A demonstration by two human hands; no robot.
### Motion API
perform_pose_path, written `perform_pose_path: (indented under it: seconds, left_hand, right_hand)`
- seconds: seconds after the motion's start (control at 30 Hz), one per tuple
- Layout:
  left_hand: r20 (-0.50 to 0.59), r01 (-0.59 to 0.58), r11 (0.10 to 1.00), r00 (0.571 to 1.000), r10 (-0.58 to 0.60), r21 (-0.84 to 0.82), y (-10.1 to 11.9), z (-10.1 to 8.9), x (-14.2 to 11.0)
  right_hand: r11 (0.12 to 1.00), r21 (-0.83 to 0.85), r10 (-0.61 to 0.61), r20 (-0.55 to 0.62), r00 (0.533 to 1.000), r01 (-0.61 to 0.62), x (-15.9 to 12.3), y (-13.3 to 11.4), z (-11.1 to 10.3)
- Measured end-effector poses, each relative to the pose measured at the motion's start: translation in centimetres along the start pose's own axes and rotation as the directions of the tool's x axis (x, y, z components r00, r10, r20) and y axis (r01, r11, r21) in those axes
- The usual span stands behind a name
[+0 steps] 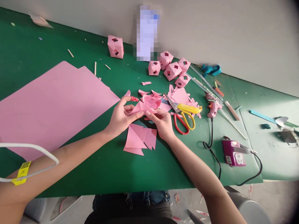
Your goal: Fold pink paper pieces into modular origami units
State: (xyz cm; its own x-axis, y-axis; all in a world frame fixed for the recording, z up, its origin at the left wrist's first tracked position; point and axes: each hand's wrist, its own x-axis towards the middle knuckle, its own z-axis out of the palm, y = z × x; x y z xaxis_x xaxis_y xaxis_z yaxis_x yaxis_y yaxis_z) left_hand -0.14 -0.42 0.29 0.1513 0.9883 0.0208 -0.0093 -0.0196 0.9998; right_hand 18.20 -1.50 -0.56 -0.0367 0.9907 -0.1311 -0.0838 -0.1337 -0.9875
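Note:
Between both hands is a folded piece of pink paper (143, 107), pinched along its lower edge by the thumbs. My left hand (121, 116), with a red band round one finger, is closed on its left side. My right hand (162, 123) grips the right side, its fingers partly hidden behind the paper. Just below the hands lie several cut pink paper squares (136, 138). Close to the right hand rest scissors (181, 112) with red and yellow handles, on pink scraps. More folded pink pieces (151, 100) sit right behind the held paper.
Large pink sheets (56, 109) cover the left of the green table (112, 174). Several finished pink paper polyhedra (173, 71) stand at the back, near a pixelated upright panel (147, 34). On the right are a pink glue gun (213, 107), clear glue sticks (233, 124) and a purple power socket (233, 153) with cords.

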Motion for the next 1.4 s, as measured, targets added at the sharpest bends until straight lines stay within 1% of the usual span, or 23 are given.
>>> perform_pose_path:
  seconds: [0.13, 0.3, 0.4, 0.5, 0.63, 0.83, 0.97, 1.03, 1.2, 1.3, 1.4]
  left_hand:
    - [-0.009, 0.027, 0.998, 1.0, -0.028, -0.06, 0.09, 0.03, 0.12]
    - [0.003, 0.039, 0.996, 0.999, -0.039, -0.084, -0.02, -0.1, 0.2]
    - [-0.003, 0.02, 0.997, 1.0, -0.02, -0.072, -0.26, -0.26, 0.32]
    - [-0.003, 0.021, 0.997, 1.0, -0.021, -0.072, -0.36, -0.32, 0.38]
    - [0.011, 0.064, 0.99, 0.998, -0.063, -0.124, -0.14, -0.18, 0.32]
    - [-0.043, 0.12, 0.967, 0.99, -0.133, -0.226, -0.14, -0.27, 0.66]
    - [-0.015, 0.138, 0.962, 0.989, -0.146, -0.237, -0.37, -0.38, 0.75]
    - [0.012, 0.135, 0.966, 0.991, -0.135, -0.22, -0.49, -0.36, 0.66]
    - [0.04, 0.122, 0.971, 0.992, -0.116, -0.205, -0.59, -0.24, 0.46]
    - [0.038, 0.129, 0.972, 0.992, -0.123, -0.197, -0.46, -0.25, 0.48]
    - [0.029, 0.138, 0.972, 0.99, -0.135, -0.189, -0.46, -0.39, 0.61]
  right_hand:
    - [0.999, 0.05, 0.003, -0.021, 1.0, -0.002, -0.11, 0.0, 0.14]
    - [0.999, 0.044, -0.005, -0.05, 0.999, 0.007, -0.22, -0.03, 0.31]
    - [0.998, 0.065, 0.006, -0.015, 1.0, -0.005, -0.14, 0.15, 0.18]
    - [0.995, 0.098, -0.017, 0.009, 1.0, 0.016, -0.25, 0.34, 0.07]
    - [0.99, 0.129, -0.061, -0.029, 0.998, 0.065, -0.59, 0.42, 0.26]
    - [0.977, 0.21, -0.037, -0.033, 0.999, 0.043, -0.44, 0.35, 0.39]
    - [0.996, 0.088, -0.018, -0.009, 1.0, 0.019, -0.5, 0.06, 0.4]
    - [0.999, 0.05, -0.015, -0.025, 1.0, 0.016, -0.59, 0.03, 0.46]
    - [0.997, 0.078, -0.013, -0.074, 0.997, 0.018, -0.5, 0.4, 0.53]
    - [0.998, 0.067, -0.012, -0.076, 0.997, 0.018, -0.41, 0.41, 0.5]
    - [0.998, 0.034, -0.044, -0.056, 0.997, 0.046, -0.52, 0.02, 0.6]
